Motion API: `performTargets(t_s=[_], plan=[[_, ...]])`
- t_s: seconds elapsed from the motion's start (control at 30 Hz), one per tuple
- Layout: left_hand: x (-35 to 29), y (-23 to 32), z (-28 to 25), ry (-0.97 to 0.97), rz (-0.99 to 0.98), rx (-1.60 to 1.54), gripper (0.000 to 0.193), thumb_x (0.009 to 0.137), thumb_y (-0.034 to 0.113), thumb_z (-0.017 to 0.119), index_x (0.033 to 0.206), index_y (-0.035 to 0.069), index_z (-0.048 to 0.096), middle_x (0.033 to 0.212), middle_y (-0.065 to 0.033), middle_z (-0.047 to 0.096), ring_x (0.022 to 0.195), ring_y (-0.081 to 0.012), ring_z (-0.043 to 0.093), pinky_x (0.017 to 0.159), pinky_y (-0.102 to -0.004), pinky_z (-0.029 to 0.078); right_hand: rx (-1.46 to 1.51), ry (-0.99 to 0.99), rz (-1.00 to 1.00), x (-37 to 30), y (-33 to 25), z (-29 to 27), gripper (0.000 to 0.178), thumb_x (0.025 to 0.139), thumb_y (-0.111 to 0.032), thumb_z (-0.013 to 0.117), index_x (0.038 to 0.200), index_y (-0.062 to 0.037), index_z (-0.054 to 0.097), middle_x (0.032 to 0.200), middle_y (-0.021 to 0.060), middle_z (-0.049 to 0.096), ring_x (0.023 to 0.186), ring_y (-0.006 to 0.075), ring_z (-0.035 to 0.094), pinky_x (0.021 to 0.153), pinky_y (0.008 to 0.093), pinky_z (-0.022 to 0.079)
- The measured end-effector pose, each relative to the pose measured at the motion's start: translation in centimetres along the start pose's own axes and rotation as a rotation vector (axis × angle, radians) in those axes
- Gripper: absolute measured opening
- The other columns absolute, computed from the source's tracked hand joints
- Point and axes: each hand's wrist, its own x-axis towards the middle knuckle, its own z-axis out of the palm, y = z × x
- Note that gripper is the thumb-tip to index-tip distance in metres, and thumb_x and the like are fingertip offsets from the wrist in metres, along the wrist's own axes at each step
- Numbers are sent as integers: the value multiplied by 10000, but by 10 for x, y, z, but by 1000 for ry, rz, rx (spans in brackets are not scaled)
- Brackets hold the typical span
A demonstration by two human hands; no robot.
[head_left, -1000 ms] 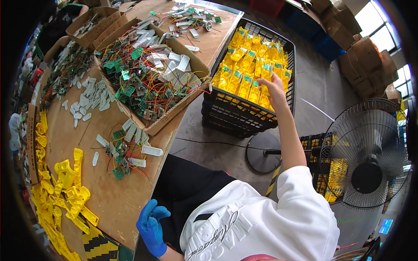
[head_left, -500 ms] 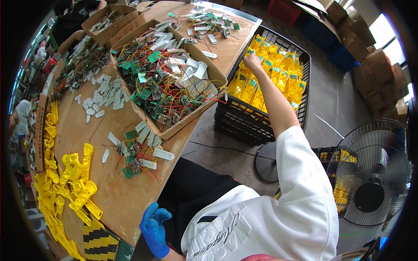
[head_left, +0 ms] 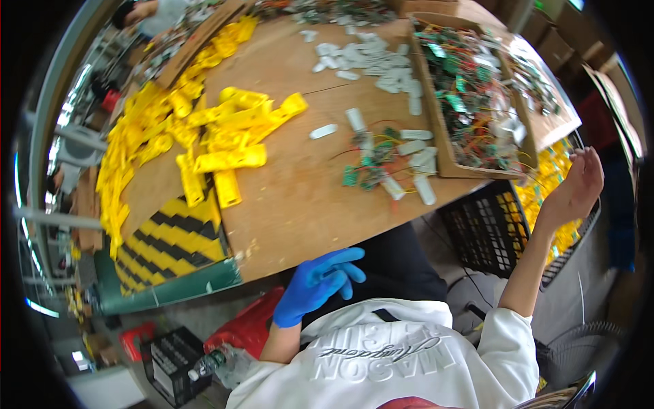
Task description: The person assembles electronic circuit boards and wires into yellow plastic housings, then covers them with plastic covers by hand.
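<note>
My left hand (head_left: 317, 283), in a blue glove, hovers by the table's front edge above my lap. Its fingers are loosely bent and apart, with nothing in them. My bare right hand (head_left: 578, 187) is raised over the black crate (head_left: 487, 235) at the right, slightly blurred, its fingers half curled and no object visible in it. Yellow plastic parts with small green pieces (head_left: 548, 178) fill that crate. On the table near my left hand lie yellow plastic housings (head_left: 231, 158). To their right is a small cluster of green circuit boards, wires and white plastic pieces (head_left: 371, 167).
A cardboard box (head_left: 446, 170) of boards and wires stands at the table's right. White oval pieces (head_left: 368, 58) lie scattered beyond. More yellow housings (head_left: 139, 133) are heaped at the left, near a black-and-yellow striped panel (head_left: 170, 235). A fan (head_left: 579, 347) stands at the lower right.
The view has swung left. My right hand has come up out of the crate and back toward me. My left hand stays near the table edge, still gloved and empty.
</note>
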Motion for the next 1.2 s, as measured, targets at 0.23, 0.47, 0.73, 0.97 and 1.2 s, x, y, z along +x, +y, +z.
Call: performTargets(t_s=[0.23,0.47,0.73,0.97,1.2], plan=[[-12,-6,-3,73,17,252,400,961,79,588,1353,3,586,809,20,594,637,-47,429,611,-196,376,322,-1147,-365,-114,-170,195,375,824,3,644,1192,41,583,1176,191,600,1116,339,594,901,421,519],[-27,-13,-5,-39,120,328,410,939,47,610,1349,46,612,717,43,462,649,-61,373,611,-218,338,60,-1570,-447,-146,-116,349,486,819,-48,620,1292,32,542,1140,203,660,1084,368,639,888,434,535],[-20,-32,-34,-32,190,-81,574,1002,287,599,1458,-21,436,1006,-103,664,917,-161,654,850,-318,536,-133,-1962,-79,-29,-172,286,424,899,-314,708,1196,-13,680,840,129,735,800,254,711,726,366,550],[-14,-25,-43,-237,-110,-1157,886,958,719,349,1522,36,336,1435,-243,507,1260,-397,563,1074,-509,449,972,-2087,-400,-59,-202,190,354,876,-177,752,1176,-4,682,1158,174,644,1060,345,628,883,431,519],[-27,-29,-49,-432,-170,-666,890,890,683,573,1457,21,394,1223,-186,611,920,-265,689,748,-384,590,766,-1861,-407,-83,-210,153,338,813,-112,770,1123,-3,691,1151,159,632,1054,336,622,874,438,514]])
